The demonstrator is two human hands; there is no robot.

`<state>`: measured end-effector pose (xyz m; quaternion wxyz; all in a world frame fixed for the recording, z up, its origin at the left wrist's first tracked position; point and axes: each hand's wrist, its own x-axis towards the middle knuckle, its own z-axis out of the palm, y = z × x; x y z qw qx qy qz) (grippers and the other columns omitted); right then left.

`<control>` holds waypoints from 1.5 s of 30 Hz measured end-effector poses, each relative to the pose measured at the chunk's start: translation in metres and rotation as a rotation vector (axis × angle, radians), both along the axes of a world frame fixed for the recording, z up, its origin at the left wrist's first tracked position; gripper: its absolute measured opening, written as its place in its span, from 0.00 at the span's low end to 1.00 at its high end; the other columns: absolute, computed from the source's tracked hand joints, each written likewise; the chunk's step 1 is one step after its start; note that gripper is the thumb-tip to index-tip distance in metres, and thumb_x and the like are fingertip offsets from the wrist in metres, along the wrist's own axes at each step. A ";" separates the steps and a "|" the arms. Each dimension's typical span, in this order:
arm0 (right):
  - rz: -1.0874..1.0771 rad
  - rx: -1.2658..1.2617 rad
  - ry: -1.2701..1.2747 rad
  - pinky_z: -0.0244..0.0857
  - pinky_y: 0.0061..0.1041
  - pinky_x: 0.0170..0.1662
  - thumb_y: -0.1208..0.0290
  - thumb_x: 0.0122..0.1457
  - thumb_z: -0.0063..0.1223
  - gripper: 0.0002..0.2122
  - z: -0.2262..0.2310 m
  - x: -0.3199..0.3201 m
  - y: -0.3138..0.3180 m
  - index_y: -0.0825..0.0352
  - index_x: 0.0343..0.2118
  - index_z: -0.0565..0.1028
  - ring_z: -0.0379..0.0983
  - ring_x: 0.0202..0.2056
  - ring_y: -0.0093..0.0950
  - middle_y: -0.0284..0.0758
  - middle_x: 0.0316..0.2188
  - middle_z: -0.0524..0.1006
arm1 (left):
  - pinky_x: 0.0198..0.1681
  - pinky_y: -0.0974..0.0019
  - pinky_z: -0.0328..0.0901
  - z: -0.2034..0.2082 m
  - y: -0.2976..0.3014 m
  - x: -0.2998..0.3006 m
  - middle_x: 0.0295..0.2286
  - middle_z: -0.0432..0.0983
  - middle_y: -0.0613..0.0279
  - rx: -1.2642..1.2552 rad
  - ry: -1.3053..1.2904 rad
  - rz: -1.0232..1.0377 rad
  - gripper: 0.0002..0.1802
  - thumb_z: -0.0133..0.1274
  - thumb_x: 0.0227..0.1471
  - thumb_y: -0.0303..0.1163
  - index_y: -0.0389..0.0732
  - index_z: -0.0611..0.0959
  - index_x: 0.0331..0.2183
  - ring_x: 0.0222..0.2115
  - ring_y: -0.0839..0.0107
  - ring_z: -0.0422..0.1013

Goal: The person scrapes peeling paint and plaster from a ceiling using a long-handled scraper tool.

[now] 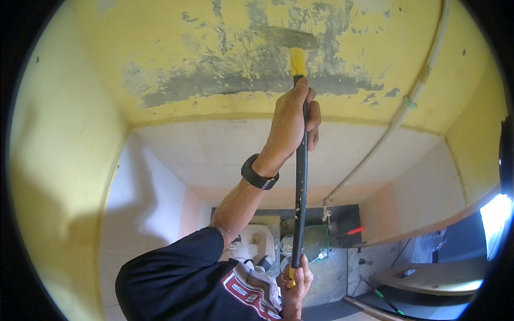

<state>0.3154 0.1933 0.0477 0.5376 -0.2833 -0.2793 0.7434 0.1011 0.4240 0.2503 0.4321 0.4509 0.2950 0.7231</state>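
A long-handled scraper [301, 182] with a black shaft runs upright in front of me. Its yellow head [297, 61] is up at the scraped patch [257, 69] on the yellow wall; whether its edge touches the wall I cannot tell. My left hand [297, 115] is closed round the upper shaft just below the head, a black watch on that wrist. Lower down, at the yellow butt end, my right hand [297, 279] grips the same handle. Pale flakes dot my left forearm and the shaft. Grey shows where paint is gone.
A pale pipe [399, 115] runs down the wall at the right to a tap [326, 214]. Below lie a squat toilet [254, 241], a bucket [287, 244] and a red object [355, 230]. A board-like panel [428, 275] stands at lower right.
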 end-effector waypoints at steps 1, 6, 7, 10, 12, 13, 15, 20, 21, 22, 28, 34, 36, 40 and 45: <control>-0.015 -0.019 0.025 0.49 0.15 0.15 0.62 0.65 0.52 0.22 0.002 0.000 -0.001 0.74 0.54 0.65 0.56 0.15 0.14 0.30 0.18 0.63 | 0.06 0.71 0.59 -0.004 -0.001 0.000 0.08 0.57 0.69 -0.001 0.016 0.011 0.24 0.32 0.69 0.54 0.44 0.63 0.30 0.02 0.74 0.58; 0.001 -0.019 -0.006 0.47 0.14 0.14 0.60 0.65 0.52 0.22 0.003 -0.005 0.001 0.75 0.52 0.66 0.55 0.15 0.14 0.29 0.18 0.63 | 0.06 0.71 0.59 -0.005 -0.005 -0.005 0.09 0.57 0.70 0.006 0.091 0.030 0.25 0.33 0.69 0.55 0.44 0.63 0.30 0.03 0.74 0.58; -0.007 -0.014 -0.007 0.47 0.14 0.14 0.60 0.65 0.52 0.22 0.009 -0.009 0.005 0.75 0.52 0.66 0.55 0.15 0.14 0.29 0.18 0.63 | 0.06 0.71 0.59 0.004 -0.003 -0.006 0.09 0.57 0.70 0.040 0.085 0.028 0.25 0.33 0.69 0.55 0.44 0.64 0.30 0.03 0.74 0.58; -0.016 0.157 -0.043 0.46 0.14 0.14 0.59 0.66 0.50 0.21 0.028 -0.019 0.016 0.75 0.50 0.67 0.55 0.15 0.14 0.29 0.18 0.63 | 0.06 0.71 0.59 0.041 0.006 -0.012 0.09 0.58 0.70 0.111 0.057 0.004 0.25 0.33 0.69 0.55 0.44 0.64 0.30 0.03 0.75 0.58; -0.038 0.135 -0.055 0.47 0.15 0.15 0.58 0.67 0.50 0.23 0.037 -0.024 0.019 0.75 0.54 0.67 0.56 0.15 0.15 0.30 0.17 0.63 | 0.06 0.71 0.60 0.064 0.009 -0.016 0.10 0.58 0.70 0.154 0.025 -0.016 0.25 0.34 0.68 0.55 0.44 0.64 0.30 0.03 0.75 0.58; -0.031 0.123 -0.041 0.49 0.17 0.16 0.59 0.67 0.50 0.25 0.033 -0.022 0.022 0.76 0.57 0.66 0.56 0.15 0.16 0.30 0.16 0.63 | 0.06 0.71 0.60 0.064 0.010 -0.016 0.10 0.59 0.69 0.175 0.071 0.010 0.25 0.34 0.68 0.55 0.44 0.64 0.30 0.04 0.74 0.60; 0.011 0.124 -0.082 0.51 0.17 0.17 0.58 0.66 0.50 0.27 0.029 -0.016 0.026 0.79 0.58 0.65 0.57 0.16 0.17 0.31 0.16 0.63 | 0.06 0.71 0.60 0.045 0.007 -0.016 0.10 0.60 0.68 0.094 0.113 0.031 0.24 0.33 0.69 0.55 0.44 0.64 0.30 0.04 0.73 0.61; -0.025 0.016 -0.083 0.50 0.17 0.15 0.57 0.66 0.51 0.25 0.002 -0.003 0.003 0.78 0.51 0.66 0.56 0.14 0.16 0.31 0.16 0.64 | 0.06 0.70 0.59 0.005 -0.003 -0.008 0.09 0.61 0.65 -0.038 0.137 0.015 0.25 0.31 0.68 0.54 0.44 0.63 0.28 0.03 0.72 0.61; -0.027 0.000 -0.084 0.49 0.16 0.14 0.56 0.65 0.52 0.24 0.003 -0.002 0.002 0.75 0.49 0.66 0.56 0.14 0.15 0.30 0.17 0.64 | 0.06 0.70 0.59 0.004 -0.002 -0.006 0.09 0.61 0.65 -0.035 0.110 0.002 0.25 0.31 0.68 0.54 0.45 0.62 0.27 0.03 0.71 0.60; -0.028 -0.015 -0.085 0.48 0.14 0.13 0.55 0.64 0.53 0.22 0.003 -0.002 0.001 0.73 0.47 0.67 0.56 0.13 0.14 0.29 0.17 0.65 | 0.06 0.70 0.59 0.005 0.000 -0.006 0.09 0.61 0.65 -0.033 0.108 -0.011 0.25 0.31 0.69 0.54 0.45 0.63 0.28 0.03 0.71 0.60; -0.006 0.074 -0.025 0.51 0.18 0.17 0.59 0.67 0.51 0.23 0.018 -0.025 0.018 0.80 0.50 0.69 0.58 0.15 0.17 0.32 0.17 0.66 | 0.05 0.70 0.60 0.041 0.010 -0.018 0.09 0.59 0.67 0.067 0.111 -0.038 0.25 0.33 0.68 0.56 0.45 0.64 0.30 0.03 0.72 0.61; 0.024 0.105 0.014 0.52 0.19 0.16 0.61 0.68 0.49 0.24 0.004 -0.025 0.023 0.78 0.57 0.67 0.58 0.15 0.17 0.31 0.17 0.65 | 0.05 0.71 0.60 0.040 0.011 -0.018 0.08 0.58 0.68 0.023 0.103 -0.031 0.25 0.34 0.68 0.56 0.45 0.64 0.29 0.03 0.72 0.61; -0.009 0.087 -0.041 0.50 0.18 0.16 0.58 0.68 0.50 0.24 0.002 -0.020 0.022 0.78 0.53 0.67 0.57 0.15 0.16 0.30 0.16 0.63 | 0.06 0.71 0.60 0.031 0.012 -0.012 0.08 0.58 0.68 -0.020 0.108 -0.010 0.25 0.34 0.68 0.56 0.45 0.64 0.29 0.02 0.72 0.61; -0.007 0.073 -0.095 0.47 0.16 0.15 0.54 0.66 0.52 0.25 -0.006 -0.016 0.014 0.76 0.51 0.65 0.53 0.13 0.15 0.28 0.14 0.61 | 0.06 0.71 0.60 0.011 0.008 -0.009 0.07 0.57 0.68 -0.025 0.104 -0.044 0.25 0.34 0.68 0.56 0.45 0.63 0.29 0.02 0.72 0.61; -0.015 0.164 -0.160 0.46 0.18 0.14 0.53 0.67 0.49 0.28 0.012 -0.024 0.017 0.77 0.56 0.63 0.54 0.12 0.16 0.29 0.14 0.62 | 0.06 0.71 0.60 0.049 0.010 -0.018 0.08 0.58 0.69 0.119 0.109 -0.043 0.25 0.34 0.68 0.56 0.45 0.64 0.29 0.03 0.72 0.61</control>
